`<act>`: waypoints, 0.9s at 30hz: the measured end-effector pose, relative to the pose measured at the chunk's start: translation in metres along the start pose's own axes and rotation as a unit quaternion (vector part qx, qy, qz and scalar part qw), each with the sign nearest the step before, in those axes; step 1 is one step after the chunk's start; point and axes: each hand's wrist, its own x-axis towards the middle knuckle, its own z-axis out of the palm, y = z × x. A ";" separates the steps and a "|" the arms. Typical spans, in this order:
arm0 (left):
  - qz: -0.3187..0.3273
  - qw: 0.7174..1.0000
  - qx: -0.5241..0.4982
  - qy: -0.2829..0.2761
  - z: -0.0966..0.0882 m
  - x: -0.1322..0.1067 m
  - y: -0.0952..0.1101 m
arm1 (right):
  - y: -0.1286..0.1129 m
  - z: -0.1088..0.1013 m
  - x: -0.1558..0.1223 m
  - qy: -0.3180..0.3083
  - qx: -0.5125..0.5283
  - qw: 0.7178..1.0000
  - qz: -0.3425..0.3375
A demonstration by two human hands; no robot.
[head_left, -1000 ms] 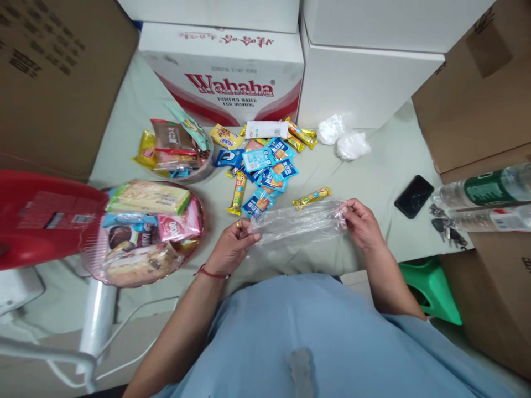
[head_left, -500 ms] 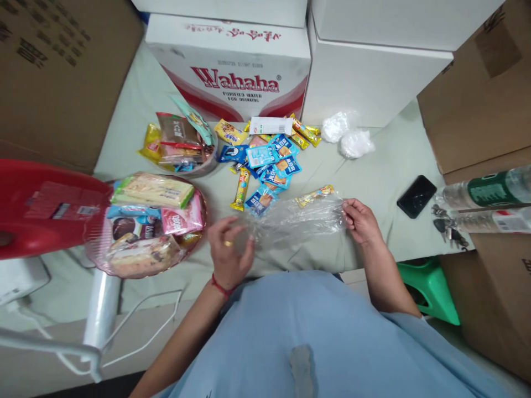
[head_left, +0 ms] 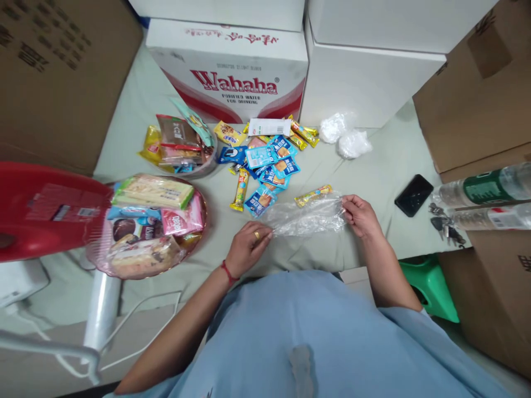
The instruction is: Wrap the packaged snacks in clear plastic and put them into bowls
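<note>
A clear plastic bag stretches between my two hands, low over the cloth-covered table. My left hand, with a ring and a red wrist cord, pinches its left end. At the other end, my right hand grips the plastic between thumb and fingers. Just behind the bag lies a yellow snack bar, partly touching or under the film; I cannot tell which. Beyond my left hand is a blue snack packet, at the near edge of a pile of small packets.
Left are a pink tray and a round tub, both full of snacks, beside a red plastic object. Boxes stand behind. At right lie crumpled plastic bundles, a phone, keys and bottles.
My left hand has moved right and closed from spread fingers onto the bag's left end. My right hand keeps its grip at the other end.
</note>
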 end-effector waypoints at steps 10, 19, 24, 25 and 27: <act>-0.369 0.836 -0.376 0.153 -0.010 0.007 0.044 | -0.017 -0.012 -0.012 -0.068 -0.018 0.997 -0.033; -0.430 0.816 -0.308 0.232 -0.001 -0.015 0.018 | -0.022 -0.007 -0.014 0.083 -0.258 0.938 -0.216; -0.398 0.837 -0.284 0.245 0.010 -0.019 0.019 | -0.026 0.050 -0.065 -0.174 -0.362 0.813 -0.422; -0.390 0.843 -0.279 0.244 0.011 -0.019 0.020 | -0.020 0.066 -0.072 -0.266 -0.392 0.767 -0.434; -0.377 0.851 -0.274 0.243 0.012 -0.018 0.021 | -0.003 0.093 -0.079 -0.369 -0.461 0.677 -0.440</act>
